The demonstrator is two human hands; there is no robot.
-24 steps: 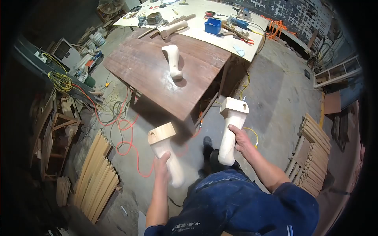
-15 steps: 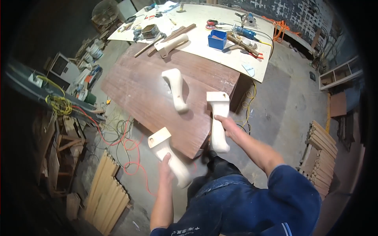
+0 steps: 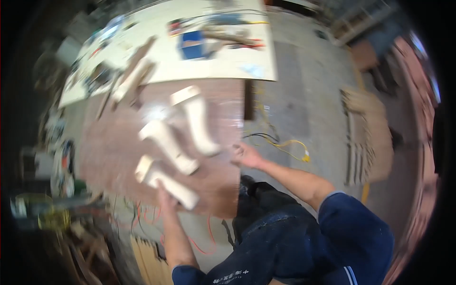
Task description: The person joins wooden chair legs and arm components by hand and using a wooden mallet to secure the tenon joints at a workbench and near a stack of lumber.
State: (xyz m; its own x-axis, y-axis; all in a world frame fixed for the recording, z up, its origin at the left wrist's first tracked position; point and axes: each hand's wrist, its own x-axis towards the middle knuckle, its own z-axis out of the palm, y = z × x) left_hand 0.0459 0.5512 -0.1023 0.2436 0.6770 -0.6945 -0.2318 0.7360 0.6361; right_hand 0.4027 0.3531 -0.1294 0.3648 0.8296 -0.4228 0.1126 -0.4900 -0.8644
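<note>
My left hand (image 3: 166,197) is closed around a pale curved wooden furniture leg (image 3: 180,191) at the near edge of the brown board-topped table (image 3: 107,142). Its squared top end points to the far left, and my fingers underneath are hidden. Beside it on the tabletop lies a second furniture leg (image 3: 167,143). Farther right, a third furniture leg (image 3: 197,124) rests with its block end away from me. My right hand (image 3: 246,156) holds nothing, just past that leg's foot at the table's right edge, fingers loosely curled and apart. Motion blurs the picture.
Beyond stands a white-topped table (image 3: 228,64) with a blue box (image 3: 192,45) and blurred tools. Another pale leg (image 3: 135,80) lies by wooden strips at the back left. Cables (image 3: 285,145) run over the floor at right, near stacked wooden pieces (image 3: 365,137).
The right-hand furniture leg now lies on the table, and my right hand has let it go. My left hand has brought its leg over the tabletop. The view has turned right.
</note>
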